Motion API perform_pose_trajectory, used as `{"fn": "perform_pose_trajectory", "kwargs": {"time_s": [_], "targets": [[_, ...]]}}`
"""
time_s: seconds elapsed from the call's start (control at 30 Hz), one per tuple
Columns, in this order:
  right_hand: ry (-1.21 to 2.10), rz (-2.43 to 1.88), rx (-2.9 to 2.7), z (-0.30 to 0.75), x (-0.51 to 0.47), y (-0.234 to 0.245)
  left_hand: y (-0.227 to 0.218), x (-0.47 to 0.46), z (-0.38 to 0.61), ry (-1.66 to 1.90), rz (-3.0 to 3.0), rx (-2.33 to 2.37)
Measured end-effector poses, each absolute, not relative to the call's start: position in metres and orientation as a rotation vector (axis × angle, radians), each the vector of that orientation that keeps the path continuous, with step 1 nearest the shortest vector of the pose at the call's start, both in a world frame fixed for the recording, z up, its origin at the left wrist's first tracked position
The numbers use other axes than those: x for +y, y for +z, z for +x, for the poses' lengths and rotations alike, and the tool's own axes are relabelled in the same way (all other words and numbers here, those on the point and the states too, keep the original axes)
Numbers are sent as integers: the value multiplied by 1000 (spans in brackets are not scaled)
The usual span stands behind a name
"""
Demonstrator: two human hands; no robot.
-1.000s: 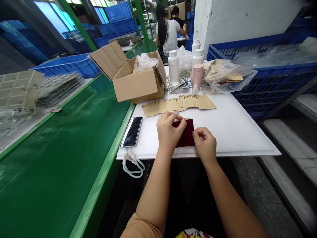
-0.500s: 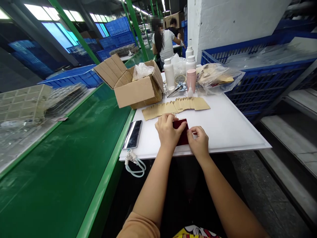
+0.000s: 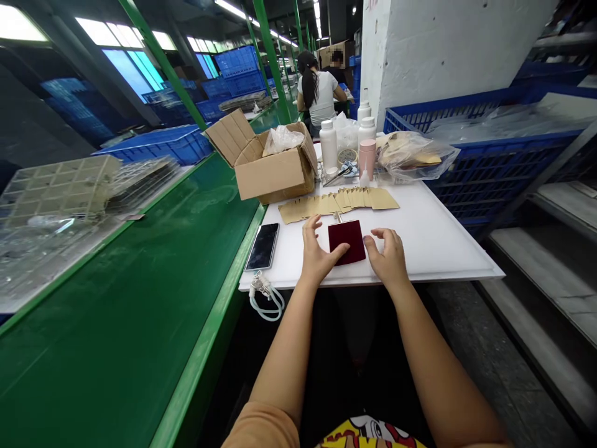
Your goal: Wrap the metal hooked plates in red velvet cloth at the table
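Fingers [image 3: 310,231] of the left hand [image 3: 319,254] spread apart, thumb resting on the dark red velvet piece [image 3: 346,241]. The right hand [image 3: 387,258] lies open just beside it. The piece sits flat near the front edge of the white surface [image 3: 433,249], with lots of open room to the right.

Dark red velvet pouch [image 3: 347,242], lying flat, on white board [image 3: 433,242]

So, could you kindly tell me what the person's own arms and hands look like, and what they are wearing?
Both the left hand and the right hand are bare, with no gloves, and no watch or bracelet shows on the forearms. A short peach-orange sleeve shows at the left arm. Below the view, at the body, is a yellow cloth with a red, white and black cartoon print.
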State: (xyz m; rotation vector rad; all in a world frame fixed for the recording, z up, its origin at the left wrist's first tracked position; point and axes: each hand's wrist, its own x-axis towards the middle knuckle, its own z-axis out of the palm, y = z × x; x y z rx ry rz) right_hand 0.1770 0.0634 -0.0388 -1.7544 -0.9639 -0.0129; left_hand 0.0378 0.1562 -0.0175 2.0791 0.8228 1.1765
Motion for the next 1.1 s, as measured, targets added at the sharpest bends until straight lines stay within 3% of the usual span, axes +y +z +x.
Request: {"fn": "perform_pose_trajectory", "kwargs": {"time_s": [0.2,0.33,0.83,1.1], "targets": [[50,-1772,-1133,177,97,-15,-38,166,19,960,1747,682],[129,-1816,-1150,175,96,-24,-42,168,22,943,1655,634],[5,-2015,-1454,183,65,-57,-31,153,32,757,2130,911],[157,-1861,-1396,188,61,-52,-32,153,37,743,2090,916]]}}
